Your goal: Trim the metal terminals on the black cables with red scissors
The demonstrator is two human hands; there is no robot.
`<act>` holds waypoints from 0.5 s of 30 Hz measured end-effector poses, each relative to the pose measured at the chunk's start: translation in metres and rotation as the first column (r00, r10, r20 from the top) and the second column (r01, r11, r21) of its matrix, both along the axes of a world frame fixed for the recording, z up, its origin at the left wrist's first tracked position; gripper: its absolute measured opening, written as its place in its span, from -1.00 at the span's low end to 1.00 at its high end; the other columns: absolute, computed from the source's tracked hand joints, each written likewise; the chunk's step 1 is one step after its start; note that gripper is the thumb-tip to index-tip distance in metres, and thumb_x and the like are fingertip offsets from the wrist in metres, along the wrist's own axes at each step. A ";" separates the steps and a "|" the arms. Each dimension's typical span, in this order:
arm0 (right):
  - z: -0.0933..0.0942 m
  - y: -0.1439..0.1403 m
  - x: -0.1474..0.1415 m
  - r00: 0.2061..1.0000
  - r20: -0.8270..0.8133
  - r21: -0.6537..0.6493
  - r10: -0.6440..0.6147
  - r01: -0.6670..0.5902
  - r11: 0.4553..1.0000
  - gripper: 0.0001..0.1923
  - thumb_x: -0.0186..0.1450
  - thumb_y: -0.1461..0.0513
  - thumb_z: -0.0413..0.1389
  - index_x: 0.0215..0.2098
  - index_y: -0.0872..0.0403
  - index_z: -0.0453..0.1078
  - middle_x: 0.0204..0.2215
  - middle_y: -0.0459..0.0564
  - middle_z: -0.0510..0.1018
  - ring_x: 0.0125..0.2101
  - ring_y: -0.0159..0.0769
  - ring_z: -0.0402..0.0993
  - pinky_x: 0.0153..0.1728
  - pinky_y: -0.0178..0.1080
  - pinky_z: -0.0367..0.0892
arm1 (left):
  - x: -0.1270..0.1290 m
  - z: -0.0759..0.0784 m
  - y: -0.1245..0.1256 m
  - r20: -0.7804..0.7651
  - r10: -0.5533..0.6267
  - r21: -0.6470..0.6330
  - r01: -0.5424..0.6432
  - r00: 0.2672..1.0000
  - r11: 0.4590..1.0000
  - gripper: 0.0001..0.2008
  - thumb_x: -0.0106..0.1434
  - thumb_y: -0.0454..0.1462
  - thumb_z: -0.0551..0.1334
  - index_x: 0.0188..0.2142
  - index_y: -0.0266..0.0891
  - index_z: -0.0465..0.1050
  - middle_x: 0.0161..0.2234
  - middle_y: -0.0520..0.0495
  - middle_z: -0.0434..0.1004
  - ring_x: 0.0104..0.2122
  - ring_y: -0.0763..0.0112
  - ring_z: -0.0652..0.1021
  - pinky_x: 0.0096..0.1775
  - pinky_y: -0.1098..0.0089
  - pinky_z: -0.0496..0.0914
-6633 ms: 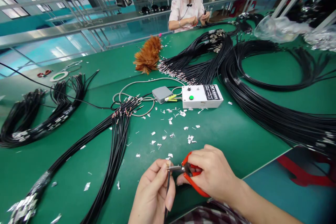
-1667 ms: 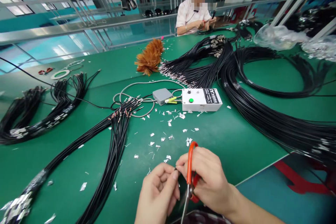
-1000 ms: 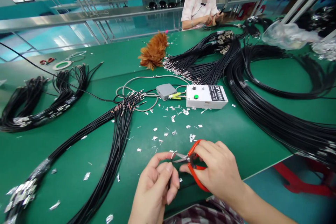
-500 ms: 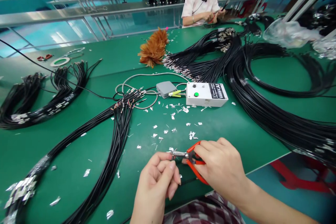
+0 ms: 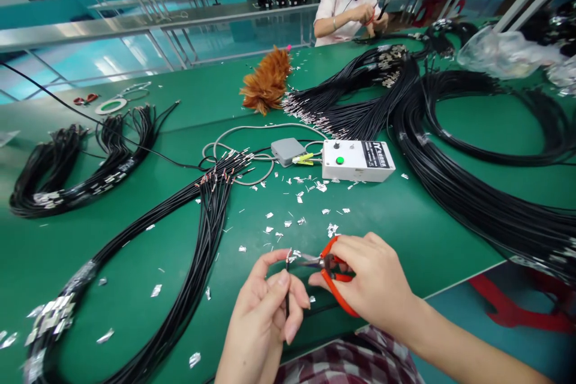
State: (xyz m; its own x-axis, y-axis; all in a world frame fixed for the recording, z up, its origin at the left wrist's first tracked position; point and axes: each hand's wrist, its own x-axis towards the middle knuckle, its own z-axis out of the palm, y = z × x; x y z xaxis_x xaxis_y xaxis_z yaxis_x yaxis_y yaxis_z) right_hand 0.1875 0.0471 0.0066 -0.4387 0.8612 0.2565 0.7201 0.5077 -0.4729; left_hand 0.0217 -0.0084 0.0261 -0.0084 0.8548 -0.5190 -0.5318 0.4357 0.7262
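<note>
Pinched between the thumb and fingers of my left hand (image 5: 270, 306) is a black cable (image 5: 287, 300), held upright with its stripped end pointing up. A bit of pale wire shows at its tip. My right hand (image 5: 371, 279) is closed around the red-handled scissors (image 5: 326, 263), fingers in the handles. Their metal blades point left and lie just right of the cable tip; whether they touch it I cannot tell. Scraps of silver foil (image 5: 333, 230) are scattered on the green tabletop (image 5: 265, 207) beyond my hands.
A white box (image 5: 357, 161) with a green button and a grey block (image 5: 288, 151) sit mid-table. Black cable bundles lie left (image 5: 198, 240) and right (image 5: 450, 192). Farther back are a brown feather duster (image 5: 266, 81) and a person (image 5: 346, 9) working with their hands.
The scissor blades have drawn back slightly right from the cable tip. My left hand has tilted, and the cable now shows upright in it. The view has shifted slightly.
</note>
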 end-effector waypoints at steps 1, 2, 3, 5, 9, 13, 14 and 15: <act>-0.001 -0.001 -0.002 1.000 0.005 0.027 0.018 -0.018 0.999 -0.64 0.26 0.00 0.10 -0.53 0.07 0.31 -0.59 -0.14 0.47 -0.55 -0.38 0.32 -0.44 -0.25 -0.07 | 0.000 0.001 0.000 0.000 -0.002 -0.006 0.002 1.000 1.000 -0.76 0.26 -0.26 0.19 -0.08 -0.24 0.27 -0.57 0.02 0.49 -0.75 0.68 0.24 -0.61 0.55 0.04; -0.002 -0.001 -0.003 0.999 0.012 0.055 0.031 -0.031 0.998 -0.66 0.27 0.01 0.09 -0.51 0.07 0.33 -0.57 -0.12 0.49 -0.53 -0.37 0.34 -0.43 -0.24 -0.07 | 0.000 0.001 -0.001 0.002 -0.001 -0.012 0.001 1.000 1.000 -0.76 0.26 -0.26 0.20 -0.08 -0.24 0.28 -0.57 0.01 0.49 -0.75 0.68 0.24 -0.61 0.55 0.04; -0.002 -0.001 -0.004 0.999 0.023 0.082 0.039 -0.041 0.996 -0.67 0.28 0.02 0.07 -0.50 0.08 0.34 -0.55 -0.10 0.50 -0.51 -0.35 0.35 -0.43 -0.24 -0.07 | 0.001 0.002 -0.001 0.006 0.002 -0.018 -0.002 1.000 1.000 -0.76 0.25 -0.26 0.21 -0.10 -0.24 0.29 -0.57 0.01 0.49 -0.75 0.69 0.24 -0.61 0.56 0.04; -0.002 0.000 -0.006 0.997 0.059 0.120 0.051 -0.057 0.991 -0.68 0.30 0.03 0.05 -0.48 0.08 0.36 -0.52 -0.08 0.52 -0.48 -0.33 0.37 -0.41 -0.22 -0.07 | 0.001 0.004 -0.002 0.013 0.006 -0.031 -0.005 1.000 0.999 -0.75 0.22 -0.24 0.24 -0.13 -0.24 0.31 -0.58 -0.01 0.50 -0.76 0.69 0.23 -0.62 0.56 0.03; 0.000 0.003 -0.008 0.988 0.139 0.157 0.072 -0.094 0.983 -0.65 0.32 0.05 0.01 -0.49 0.08 0.37 -0.53 -0.07 0.51 -0.49 -0.32 0.37 -0.42 -0.22 -0.09 | 0.002 0.005 -0.004 0.006 -0.006 -0.041 0.006 1.000 0.999 -0.75 0.21 -0.21 0.25 -0.14 -0.24 0.31 -0.58 -0.01 0.50 -0.77 0.70 0.21 -0.64 0.57 0.01; 0.001 0.005 -0.007 0.982 0.161 0.143 0.095 -0.119 0.983 -0.62 0.32 0.05 0.01 -0.54 0.09 0.37 -0.59 -0.09 0.50 -0.54 -0.36 0.36 -0.44 -0.22 -0.11 | 0.002 0.005 -0.006 -0.021 -0.030 -0.018 0.030 0.999 0.999 -0.78 0.25 -0.23 0.20 -0.14 -0.26 0.29 -0.59 0.00 0.48 -0.76 0.71 0.19 -0.63 0.56 -0.02; 0.000 0.005 -0.006 0.982 0.163 0.139 0.100 -0.123 0.983 -0.62 0.33 0.06 0.00 -0.55 0.09 0.37 -0.60 -0.10 0.50 -0.55 -0.37 0.35 -0.44 -0.22 -0.11 | 0.001 0.004 -0.006 -0.025 -0.039 -0.013 0.038 0.999 0.999 -0.78 0.26 -0.23 0.19 -0.13 -0.26 0.28 -0.59 0.01 0.47 -0.76 0.72 0.18 -0.63 0.56 -0.03; -0.001 0.005 -0.005 0.981 0.162 0.135 0.103 -0.125 0.983 -0.61 0.33 0.06 0.01 -0.56 0.09 0.37 -0.61 -0.09 0.50 -0.56 -0.38 0.35 -0.45 -0.22 -0.11 | 0.001 0.004 -0.007 -0.028 -0.048 -0.011 0.048 0.998 0.999 -0.78 0.26 -0.23 0.18 -0.12 -0.26 0.28 -0.59 0.01 0.47 -0.76 0.71 0.18 -0.63 0.55 -0.05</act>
